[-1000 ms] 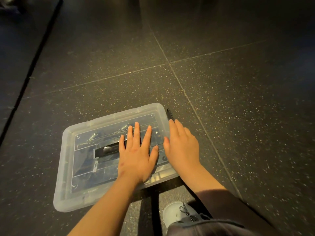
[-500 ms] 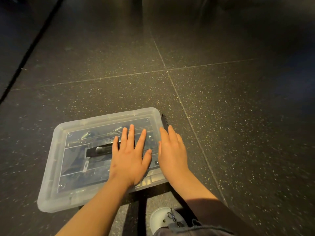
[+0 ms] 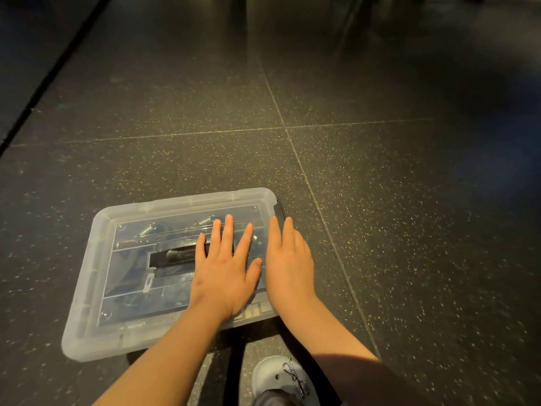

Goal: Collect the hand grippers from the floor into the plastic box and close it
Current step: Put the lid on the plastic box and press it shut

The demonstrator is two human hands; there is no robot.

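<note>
1. Since a second ago the plastic box (image 3: 87,291) sits further left and lower in view, and both hands stay pressed flat on its lid (image 3: 131,276) just as before.
2. The left hand (image 3: 222,273) lies palm-down on the right half of the lid, fingers (image 3: 227,232) spread apart, gripping nothing; it covers the right end of the black handle (image 3: 171,256).
3. The right hand (image 3: 288,259) lies flat along the box's right edge, fingers together and straight, nothing held. It hides most of that edge.
4. A black clip (image 3: 281,210) peeks out just beyond the right fingertips at the far right corner; whether it is latched is not clear.
5. Through the clear lid, metal springs (image 3: 147,229) glint at the far side: the hand grippers are inside, but glare and dark shapes make their number impossible to tell.
6. The box rests on the dark speckled floor (image 3: 380,230).
7. A pale shoe (image 3: 272,376) is partly cut off at the bottom edge.
</note>
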